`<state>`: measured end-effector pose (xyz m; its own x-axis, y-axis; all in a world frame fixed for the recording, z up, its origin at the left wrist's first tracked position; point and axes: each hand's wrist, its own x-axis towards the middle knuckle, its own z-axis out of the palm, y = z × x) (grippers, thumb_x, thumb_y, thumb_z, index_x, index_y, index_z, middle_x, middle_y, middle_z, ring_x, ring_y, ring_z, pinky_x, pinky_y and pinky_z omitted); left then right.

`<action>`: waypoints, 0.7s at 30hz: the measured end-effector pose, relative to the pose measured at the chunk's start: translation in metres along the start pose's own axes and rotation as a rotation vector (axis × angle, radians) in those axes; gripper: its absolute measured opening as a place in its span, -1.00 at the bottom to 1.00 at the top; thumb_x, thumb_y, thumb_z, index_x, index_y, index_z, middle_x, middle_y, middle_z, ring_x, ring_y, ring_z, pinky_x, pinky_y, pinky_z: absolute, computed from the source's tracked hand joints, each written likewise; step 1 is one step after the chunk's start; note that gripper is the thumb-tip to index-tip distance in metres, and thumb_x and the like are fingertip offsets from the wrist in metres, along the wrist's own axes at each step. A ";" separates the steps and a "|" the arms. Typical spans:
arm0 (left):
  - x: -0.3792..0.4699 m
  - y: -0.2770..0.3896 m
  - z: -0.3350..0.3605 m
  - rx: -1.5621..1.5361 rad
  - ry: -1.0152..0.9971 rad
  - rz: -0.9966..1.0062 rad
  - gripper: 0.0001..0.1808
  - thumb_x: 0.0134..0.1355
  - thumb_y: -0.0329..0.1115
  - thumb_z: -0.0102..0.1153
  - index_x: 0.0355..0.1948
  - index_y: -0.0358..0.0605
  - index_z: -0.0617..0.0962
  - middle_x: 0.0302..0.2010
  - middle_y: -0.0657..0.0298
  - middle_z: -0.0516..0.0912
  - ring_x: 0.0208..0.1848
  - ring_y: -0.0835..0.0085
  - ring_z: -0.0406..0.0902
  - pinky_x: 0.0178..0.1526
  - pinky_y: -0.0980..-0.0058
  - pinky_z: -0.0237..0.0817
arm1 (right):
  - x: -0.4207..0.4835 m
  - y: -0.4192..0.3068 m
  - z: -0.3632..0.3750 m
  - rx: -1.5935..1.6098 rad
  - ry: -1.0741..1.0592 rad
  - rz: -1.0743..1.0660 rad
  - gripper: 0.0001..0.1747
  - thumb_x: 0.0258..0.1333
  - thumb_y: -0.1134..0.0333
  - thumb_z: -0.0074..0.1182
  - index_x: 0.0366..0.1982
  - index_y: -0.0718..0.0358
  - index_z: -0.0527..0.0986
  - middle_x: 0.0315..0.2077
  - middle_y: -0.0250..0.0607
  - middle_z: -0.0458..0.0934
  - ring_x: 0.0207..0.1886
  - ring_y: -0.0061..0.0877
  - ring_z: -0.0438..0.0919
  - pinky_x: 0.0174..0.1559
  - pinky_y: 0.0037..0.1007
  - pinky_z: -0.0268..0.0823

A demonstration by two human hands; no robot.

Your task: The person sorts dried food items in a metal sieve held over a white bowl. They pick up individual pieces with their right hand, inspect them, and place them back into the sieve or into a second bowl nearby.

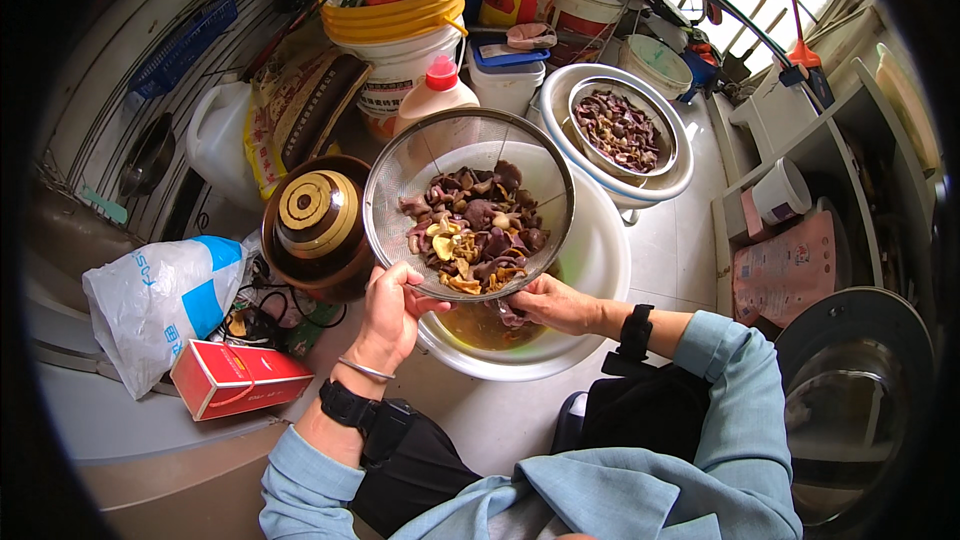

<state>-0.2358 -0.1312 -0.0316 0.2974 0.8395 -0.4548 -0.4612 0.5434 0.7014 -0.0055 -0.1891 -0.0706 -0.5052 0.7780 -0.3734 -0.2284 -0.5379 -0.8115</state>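
My left hand (396,307) grips the near-left rim of a round metal mesh sieve (390,187). Inside the sieve lies a heap of purple-brown mushrooms (480,217) with some yellow pieces (446,244). My right hand (555,305) is at the sieve's near-right rim, its fingers closed around dark purple mushroom pieces (514,315); whether it also grips the rim is hard to tell. Below the sieve stands a large white basin (607,270) with murky yellow-brown water (480,330), partly hidden by the sieve and my hands.
Behind the basin, a second basin (679,187) carries a metal bowl of mushrooms (619,131). At left stand a brown glazed jar (319,214), a plastic bag (161,300) and a red box (244,379). Buckets (394,30) crowd the back; shelving (847,127) and a glass lid (855,397) are right.
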 end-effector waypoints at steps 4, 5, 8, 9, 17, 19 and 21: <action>-0.002 -0.001 0.001 -0.009 0.053 0.019 -0.86 0.02 -0.50 -0.11 -0.38 -0.30 0.46 -0.47 0.06 0.62 -0.57 0.24 0.60 -0.55 0.39 0.52 | 0.000 0.002 -0.001 0.055 -0.051 0.023 -0.79 0.34 0.40 -0.23 -0.36 0.23 0.42 -0.46 -0.47 0.39 -0.39 -0.73 0.32 -0.33 -0.66 0.22; -0.002 -0.001 0.001 -0.011 0.052 0.020 -0.86 0.01 -0.50 -0.11 -0.39 -0.30 0.46 -0.47 0.06 0.61 -0.57 0.23 0.60 -0.55 0.39 0.52 | -0.001 0.002 -0.002 0.024 -0.041 0.048 -0.79 0.34 0.40 -0.24 -0.37 0.22 0.42 -0.47 -0.47 0.39 -0.40 -0.74 0.31 -0.34 -0.66 0.21; 0.000 -0.002 0.000 -0.013 0.048 0.021 -0.86 0.01 -0.51 -0.11 -0.39 -0.31 0.46 -0.48 0.05 0.61 -0.57 0.23 0.60 -0.55 0.39 0.51 | 0.000 0.004 -0.006 0.000 -0.113 0.055 -0.78 0.34 0.40 -0.24 -0.41 0.21 0.40 -0.48 -0.48 0.38 -0.43 -0.74 0.28 -0.36 -0.67 0.20; 0.001 -0.002 -0.001 -0.011 0.047 0.019 -0.86 0.01 -0.51 -0.11 -0.39 -0.31 0.46 -0.48 0.05 0.62 -0.57 0.24 0.60 -0.54 0.40 0.51 | 0.000 0.004 -0.007 0.004 -0.135 0.049 -0.78 0.34 0.41 -0.25 -0.42 0.21 0.39 -0.48 -0.47 0.38 -0.44 -0.74 0.27 -0.36 -0.67 0.20; 0.003 -0.004 -0.004 -0.014 0.019 0.013 -0.82 0.02 -0.50 -0.12 -0.40 -0.33 0.51 -0.47 0.04 0.64 -0.58 0.25 0.60 -0.52 0.38 0.52 | -0.008 -0.008 0.002 -0.055 0.003 0.039 -0.79 0.35 0.38 -0.20 -0.37 0.25 0.44 -0.47 -0.47 0.43 -0.45 -0.72 0.32 -0.36 -0.63 0.21; 0.004 -0.003 -0.004 -0.013 0.031 0.007 -0.84 0.02 -0.50 -0.12 -0.41 -0.31 0.50 -0.46 0.05 0.64 -0.56 0.24 0.60 -0.52 0.37 0.52 | -0.015 -0.014 0.007 -0.016 0.062 0.108 -0.79 0.34 0.37 -0.17 -0.37 0.25 0.45 -0.45 -0.47 0.46 -0.43 -0.72 0.34 -0.35 -0.63 0.22; 0.003 -0.005 -0.004 -0.016 0.062 0.017 -0.85 0.02 -0.51 -0.12 -0.39 -0.28 0.47 -0.45 0.05 0.63 -0.56 0.23 0.60 -0.52 0.36 0.52 | -0.022 -0.022 0.012 -0.070 0.021 0.161 -0.81 0.31 0.38 -0.16 -0.36 0.23 0.47 -0.44 -0.48 0.47 -0.42 -0.74 0.34 -0.34 -0.61 0.25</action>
<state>-0.2361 -0.1310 -0.0384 0.2378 0.8464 -0.4765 -0.4786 0.5290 0.7008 0.0005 -0.1984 -0.0392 -0.5133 0.6906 -0.5095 -0.0874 -0.6326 -0.7695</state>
